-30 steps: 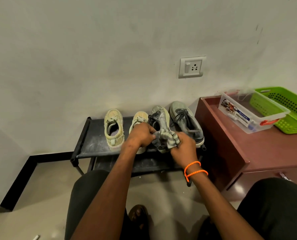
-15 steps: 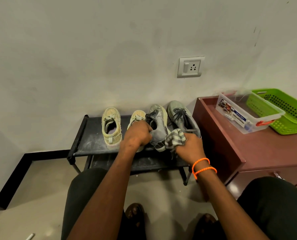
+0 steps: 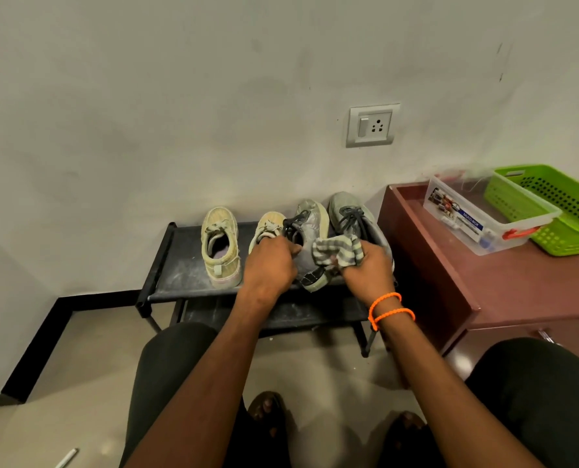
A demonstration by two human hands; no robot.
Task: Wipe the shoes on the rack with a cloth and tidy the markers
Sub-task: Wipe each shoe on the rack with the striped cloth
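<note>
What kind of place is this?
Probably a home entryway or room corner: a low shoe rack against a plain wall with a switch socket, beside a wooden cabinet holding a green basket.

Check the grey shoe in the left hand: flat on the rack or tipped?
Tipped. The grey shoe leans on its side, sole edge showing, gripped at the collar by the left hand; its heel overhangs the rack.

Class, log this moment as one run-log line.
left hand grips grey shoe | right hand holds striped cloth against it | rack
</note>
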